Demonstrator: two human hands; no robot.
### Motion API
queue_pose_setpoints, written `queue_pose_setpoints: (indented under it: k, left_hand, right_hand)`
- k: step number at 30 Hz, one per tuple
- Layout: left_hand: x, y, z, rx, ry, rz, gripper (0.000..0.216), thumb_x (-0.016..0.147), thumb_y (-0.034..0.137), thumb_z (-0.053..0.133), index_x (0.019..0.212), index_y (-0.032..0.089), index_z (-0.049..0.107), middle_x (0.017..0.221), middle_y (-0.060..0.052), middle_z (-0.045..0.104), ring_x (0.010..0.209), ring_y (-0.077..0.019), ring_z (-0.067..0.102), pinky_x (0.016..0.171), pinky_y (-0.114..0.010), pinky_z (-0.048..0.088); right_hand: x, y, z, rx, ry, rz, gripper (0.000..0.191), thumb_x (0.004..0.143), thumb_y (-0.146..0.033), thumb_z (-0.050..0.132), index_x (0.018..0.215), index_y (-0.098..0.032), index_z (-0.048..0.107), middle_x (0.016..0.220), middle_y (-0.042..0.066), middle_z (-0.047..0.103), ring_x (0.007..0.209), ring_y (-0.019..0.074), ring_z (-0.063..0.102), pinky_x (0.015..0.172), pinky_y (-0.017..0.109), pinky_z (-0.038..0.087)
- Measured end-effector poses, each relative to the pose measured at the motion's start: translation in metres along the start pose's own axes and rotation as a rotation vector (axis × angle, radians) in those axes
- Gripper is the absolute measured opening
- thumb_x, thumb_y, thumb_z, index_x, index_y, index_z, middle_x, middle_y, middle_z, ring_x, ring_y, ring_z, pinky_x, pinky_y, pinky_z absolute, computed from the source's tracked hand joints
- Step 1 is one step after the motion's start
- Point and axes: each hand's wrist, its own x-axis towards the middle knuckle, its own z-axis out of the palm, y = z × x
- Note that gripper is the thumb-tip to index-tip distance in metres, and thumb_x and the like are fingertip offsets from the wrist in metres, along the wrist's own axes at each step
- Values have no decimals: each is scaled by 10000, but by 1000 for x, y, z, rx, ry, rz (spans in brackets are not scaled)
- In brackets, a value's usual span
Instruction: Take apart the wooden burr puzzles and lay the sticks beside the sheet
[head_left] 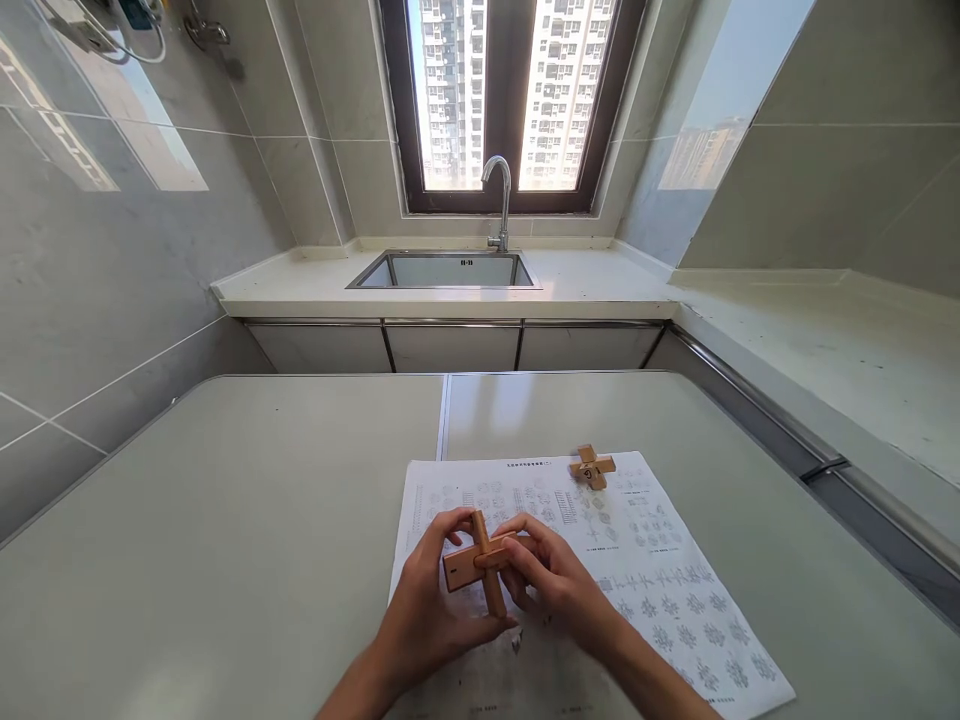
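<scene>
a: both hands, left hand point(429, 600) and right hand point(553, 578), pinch the wooden cross puzzle point(480, 564) above the instruction sheet point(660, 590), near the surface's near edge.
b: risk: loose bars may slip apart, drop onto the sheet.

Bright daylight from window point(510, 95); glare on wall tiles; edges distorted.

Both forearms reach forward, left hand point(426, 598) and right hand point(551, 578) meeting with fingers curled inward.
</scene>
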Motion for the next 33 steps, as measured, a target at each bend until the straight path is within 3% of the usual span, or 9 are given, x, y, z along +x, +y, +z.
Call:
queue_pose_setpoints:
  k: [6,14,23,33]
  left_hand:
    - [1,2,-2,47,26,45,901,564,250,948,1349,298,508,1249,-60,691,1023,-261,706,906,-411,622]
    - [2,3,-2,26,7,22,914,580,253,951,1374,297,499,1245,-61,698,1053,-264,692,928,-415,609]
    - [3,7,-7,84,-17,59,913,582,202,934,1369,309,483,1278,-73,680,1123,-301,685,979,-464,585]
    - [0,0,-2,52,12,42,992,548,255,987,1388,311,462,1267,-63,674,1064,-272,679,935,-430,603]
  right_hand:
    - [-2,-5,0,-52,-21,19,455,999,-654,612,1035,-203,560,575,-99,518,415,74,414,445,220,285]
    - [-3,-2,3,-7,9,20,430,1017,-628,603,1061,-200,586,591,-94,499,430,68,367,443,218,265]
    - [-3,-8,0,52,-21,93,435,946,-634,705,997,-216,597,631,-92,391,532,84,300,499,231,192]
    - [-3,-12,3,-30,-27,21,442,981,-650,641,1013,-216,568,569,-104,430,463,79,337,448,218,240]
